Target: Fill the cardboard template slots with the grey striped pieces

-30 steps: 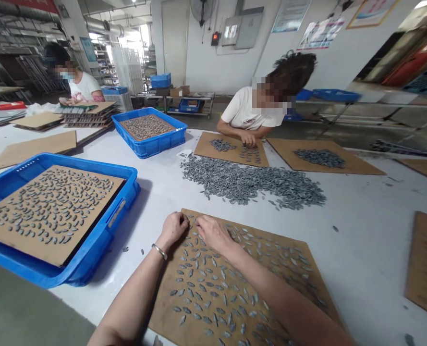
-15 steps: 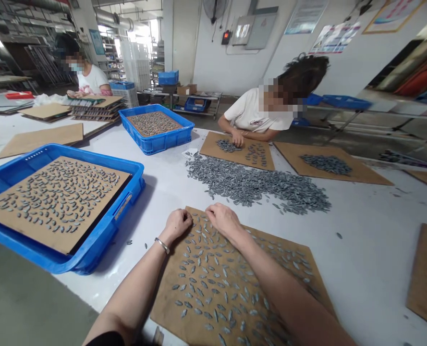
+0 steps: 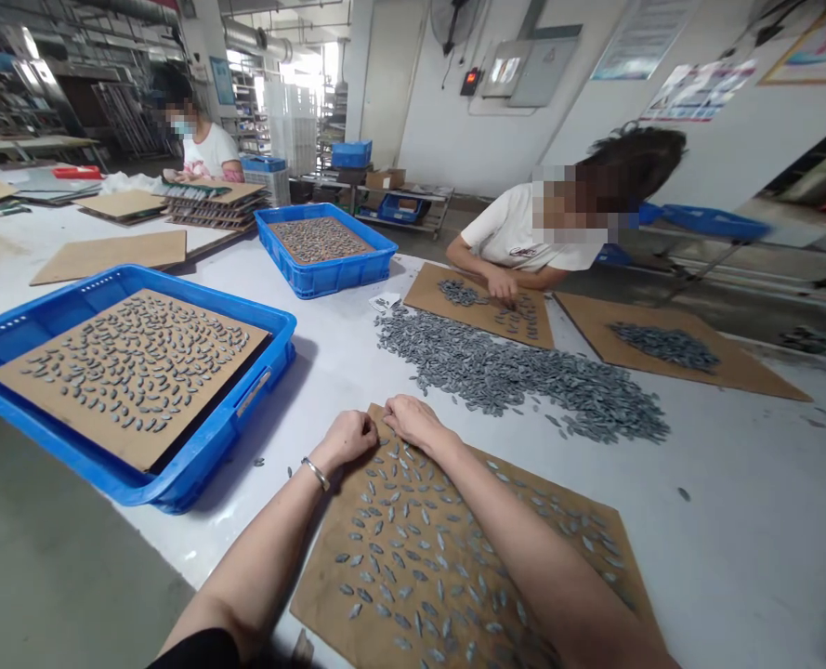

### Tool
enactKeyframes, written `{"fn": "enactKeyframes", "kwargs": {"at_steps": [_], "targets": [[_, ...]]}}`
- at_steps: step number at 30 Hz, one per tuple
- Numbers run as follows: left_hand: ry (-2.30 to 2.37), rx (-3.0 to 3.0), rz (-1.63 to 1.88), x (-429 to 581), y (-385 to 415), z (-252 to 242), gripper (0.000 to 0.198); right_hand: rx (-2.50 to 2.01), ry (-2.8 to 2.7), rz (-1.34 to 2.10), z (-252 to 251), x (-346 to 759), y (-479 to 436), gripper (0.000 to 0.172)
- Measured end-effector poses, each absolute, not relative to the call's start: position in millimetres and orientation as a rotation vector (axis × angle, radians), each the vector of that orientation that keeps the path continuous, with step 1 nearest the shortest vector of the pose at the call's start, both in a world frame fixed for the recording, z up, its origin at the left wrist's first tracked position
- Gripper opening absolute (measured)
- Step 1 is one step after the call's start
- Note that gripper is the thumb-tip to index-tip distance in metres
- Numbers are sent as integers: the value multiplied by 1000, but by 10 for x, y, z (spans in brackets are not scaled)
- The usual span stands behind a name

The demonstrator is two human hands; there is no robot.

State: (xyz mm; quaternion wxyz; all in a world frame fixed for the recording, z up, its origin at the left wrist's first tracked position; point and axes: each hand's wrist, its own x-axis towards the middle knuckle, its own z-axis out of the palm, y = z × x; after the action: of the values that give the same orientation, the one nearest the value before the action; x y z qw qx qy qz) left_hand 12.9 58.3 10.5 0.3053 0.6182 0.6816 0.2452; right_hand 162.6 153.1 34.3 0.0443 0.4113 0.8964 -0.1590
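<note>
A brown board (image 3: pixel 580 567) lies in front of me on the white table, covered with several small grey leaf-shaped pieces (image 3: pixel 413 548). My left hand (image 3: pixel 348 437), with a bracelet at the wrist, rests curled in a loose fist at the board's far left corner. My right hand (image 3: pixel 413 421) is beside it at the far edge, fingers bent down and pinched on the pieces there; what they hold is hidden. A long heap of loose grey pieces (image 3: pixel 524 372) lies just beyond the board.
A blue crate (image 3: pixel 176 474) holding a filled board stands at my left; a second blue crate (image 3: pixel 329 269) is farther back. A person in white works across the table at another board (image 3: pixel 482 307). More boards (image 3: pixel 691 353) lie right; another person sits far left.
My view has swung left, so everything sits further right in the picture. My right hand has drawn closer to the left hand at the board's far corner; the left hand stays curled.
</note>
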Motion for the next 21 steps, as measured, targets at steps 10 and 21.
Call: {"fn": "enactKeyframes", "kwargs": {"at_steps": [10,21], "targets": [[1743,1597,598,64,491,197,15,1093,2776,-497,459,1662,1384,18],[1716,1602,565,93,508,174,16,1079,2851,-513,309,1686,1431,12]]}}
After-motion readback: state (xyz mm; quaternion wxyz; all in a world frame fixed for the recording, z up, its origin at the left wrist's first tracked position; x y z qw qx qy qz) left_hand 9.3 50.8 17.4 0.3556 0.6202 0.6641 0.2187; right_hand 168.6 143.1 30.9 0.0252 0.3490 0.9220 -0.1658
